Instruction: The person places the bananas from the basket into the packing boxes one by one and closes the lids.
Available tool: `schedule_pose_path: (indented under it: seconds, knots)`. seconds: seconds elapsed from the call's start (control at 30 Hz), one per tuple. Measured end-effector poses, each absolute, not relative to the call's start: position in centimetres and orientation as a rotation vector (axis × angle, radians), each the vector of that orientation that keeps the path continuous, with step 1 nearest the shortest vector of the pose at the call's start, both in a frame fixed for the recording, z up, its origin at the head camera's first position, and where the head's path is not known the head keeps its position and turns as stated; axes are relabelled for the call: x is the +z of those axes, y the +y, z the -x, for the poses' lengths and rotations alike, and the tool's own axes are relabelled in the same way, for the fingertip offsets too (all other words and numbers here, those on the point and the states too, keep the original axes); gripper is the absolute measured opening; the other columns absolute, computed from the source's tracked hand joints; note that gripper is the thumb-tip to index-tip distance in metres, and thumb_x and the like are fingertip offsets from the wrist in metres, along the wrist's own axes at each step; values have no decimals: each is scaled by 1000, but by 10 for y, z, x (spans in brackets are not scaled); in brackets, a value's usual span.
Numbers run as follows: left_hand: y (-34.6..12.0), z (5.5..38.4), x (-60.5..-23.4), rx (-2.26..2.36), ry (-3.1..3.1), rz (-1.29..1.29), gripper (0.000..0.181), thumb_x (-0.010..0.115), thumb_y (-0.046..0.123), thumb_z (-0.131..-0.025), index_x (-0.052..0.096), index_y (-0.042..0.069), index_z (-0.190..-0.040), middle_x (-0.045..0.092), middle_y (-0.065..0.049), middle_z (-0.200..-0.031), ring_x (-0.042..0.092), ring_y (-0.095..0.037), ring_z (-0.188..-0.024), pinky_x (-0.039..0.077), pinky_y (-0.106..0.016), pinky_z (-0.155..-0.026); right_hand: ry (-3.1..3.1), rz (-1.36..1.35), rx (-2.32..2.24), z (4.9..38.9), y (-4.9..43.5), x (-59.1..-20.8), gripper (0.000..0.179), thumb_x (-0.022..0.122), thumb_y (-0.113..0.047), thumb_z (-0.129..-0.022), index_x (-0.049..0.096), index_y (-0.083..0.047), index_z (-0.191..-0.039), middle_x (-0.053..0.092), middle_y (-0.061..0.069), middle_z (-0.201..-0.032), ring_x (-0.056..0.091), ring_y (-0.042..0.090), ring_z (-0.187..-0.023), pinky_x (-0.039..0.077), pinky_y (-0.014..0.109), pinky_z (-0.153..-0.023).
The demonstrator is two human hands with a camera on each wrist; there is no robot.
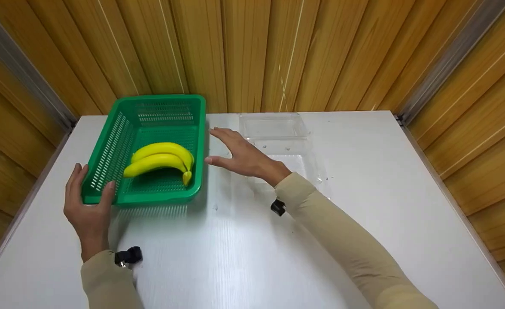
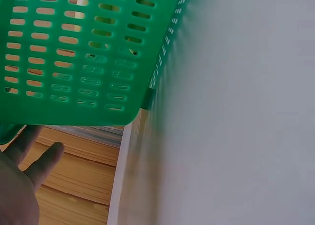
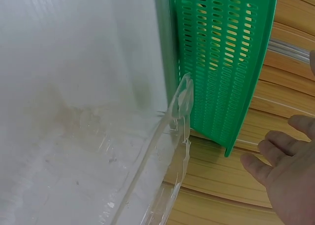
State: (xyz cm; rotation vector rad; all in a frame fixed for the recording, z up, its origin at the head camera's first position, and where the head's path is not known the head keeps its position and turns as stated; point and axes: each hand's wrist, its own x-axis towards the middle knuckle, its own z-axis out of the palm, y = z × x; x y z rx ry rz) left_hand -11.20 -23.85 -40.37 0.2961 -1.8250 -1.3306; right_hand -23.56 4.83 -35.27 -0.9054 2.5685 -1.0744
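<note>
A green plastic basket (image 1: 158,197) with slotted walls stands at the back left of the white table. Inside it lie two yellow bananas (image 1: 156,162), joined at the stem on their right. My left hand (image 1: 88,210) is at the basket's near left corner, thumb by the front rim and extended fingers along the left side. In the left wrist view those fingers (image 2: 45,163) show beyond the basket's edge. Just right of the basket, my right hand (image 1: 246,156) hovers with fingers spread and nothing in it. The right wrist view shows this right hand (image 3: 288,158) apart from the basket wall (image 3: 211,82).
A clear plastic container (image 1: 274,126) sits behind and under the right forearm in the head view, its edge (image 3: 172,121) close to the basket. Wood-patterned panels (image 1: 252,56) close off the back and sides. The white tabletop (image 1: 201,266) stretches toward me.
</note>
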Motion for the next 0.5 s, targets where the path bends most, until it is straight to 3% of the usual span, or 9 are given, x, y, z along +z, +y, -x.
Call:
schedule_pose_path:
  seconds: [0.07,0.17,0.5]
  knots:
    - [-279,130,-450,-1340,-1913,-319,59,78,14,-93,61,4,-148,49,-8,-162,40,-20,-152,34,-34,-122,2578,952,-1016,260,48,-379,80,63,-50,-105,29,-17,-169,25,5,-174,21,25,-159,24,51,-127]
    - [-308,146,-486,-1357,-1911,-273,64,85,18,-88,63,10,-148,49,-1,-162,39,-15,-152,36,-30,-120,2556,1006,-1005,275,47,-395,84,61,-57,-103,26,-21,-170,22,3,-175,20,25,-160,25,53,-127]
    - [-308,145,-489,-1293,-1968,-322,62,83,13,-91,63,13,-149,50,5,-160,42,-12,-149,37,-29,-120,2543,1037,-1005,274,38,-391,84,60,-57,-104,24,-22,-171,22,1,-175,20,20,-159,24,46,-128]
